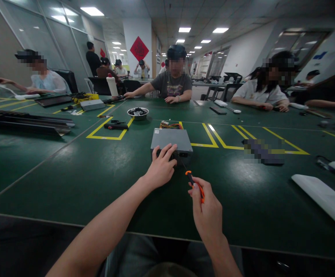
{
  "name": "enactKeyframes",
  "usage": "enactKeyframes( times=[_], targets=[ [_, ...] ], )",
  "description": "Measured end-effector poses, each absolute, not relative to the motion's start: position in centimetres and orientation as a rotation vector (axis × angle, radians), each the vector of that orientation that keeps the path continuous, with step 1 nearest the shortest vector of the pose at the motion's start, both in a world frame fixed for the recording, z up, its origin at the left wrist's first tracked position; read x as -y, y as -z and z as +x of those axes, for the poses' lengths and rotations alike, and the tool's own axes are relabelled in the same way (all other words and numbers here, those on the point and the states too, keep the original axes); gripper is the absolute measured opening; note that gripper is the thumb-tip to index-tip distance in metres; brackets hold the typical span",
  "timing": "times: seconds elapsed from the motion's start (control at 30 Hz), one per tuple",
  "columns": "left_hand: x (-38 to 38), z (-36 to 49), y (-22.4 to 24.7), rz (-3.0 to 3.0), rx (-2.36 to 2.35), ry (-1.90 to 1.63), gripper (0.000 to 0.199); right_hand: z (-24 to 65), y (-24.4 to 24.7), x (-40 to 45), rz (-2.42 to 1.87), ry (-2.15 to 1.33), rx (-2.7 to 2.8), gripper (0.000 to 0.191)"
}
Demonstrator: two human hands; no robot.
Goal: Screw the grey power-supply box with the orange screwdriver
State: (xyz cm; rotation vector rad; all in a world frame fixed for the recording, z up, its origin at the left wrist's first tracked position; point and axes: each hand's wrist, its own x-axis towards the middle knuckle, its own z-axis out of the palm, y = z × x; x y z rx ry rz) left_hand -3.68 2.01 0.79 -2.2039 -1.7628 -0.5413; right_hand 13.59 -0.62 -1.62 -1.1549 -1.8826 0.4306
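A grey metal power supply box [173, 138] rests on the green table, with a bundle of coloured wires [170, 125] at its far side. My left hand [162, 166] lies against its near face and top edge, fingers spread. In my right hand [205, 200] is an orange and black screwdriver [189, 176], whose thin shaft points up and left to the near face of the box, beside the socket [184, 155]. Where exactly the tip touches is too small to tell.
Beyond the box stands a metal bowl [138, 112] of small parts. A black tool [116, 126] lies in a yellow-taped square at left. At right are a dark pixelated object [262, 152] and a white device [323, 196]. People sit around the table.
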Motion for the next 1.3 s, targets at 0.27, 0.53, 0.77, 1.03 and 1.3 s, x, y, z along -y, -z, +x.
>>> enactKeyframes(
  times=[0.27,0.53,0.77,1.03,1.3],
  targets=[
    [-2.3,-3.7,-0.7,-2.164,1.787,0.660,0.023,12.7,0.3,1.6,-1.161,-0.247,2.009,0.026],
    [-3.4,-4.2,-0.2,-2.042,1.812,0.789,0.049,11.8,0.8,2.1,-1.159,-0.187,2.047,0.029],
    [-3.7,-4.4,0.0,-2.078,1.787,0.779,0.050,12.1,1.4,1.5,-1.175,-0.325,2.038,0.028],
    [-4.1,-4.9,-0.2,-2.097,1.781,0.879,0.042,11.7,1.5,2.4,-1.132,-0.176,2.014,0.029],
    [-4.3,-4.8,-0.4,-2.097,1.796,0.926,0.038,12.8,0.5,1.6,-1.142,-0.095,1.970,0.029]
  ],
)
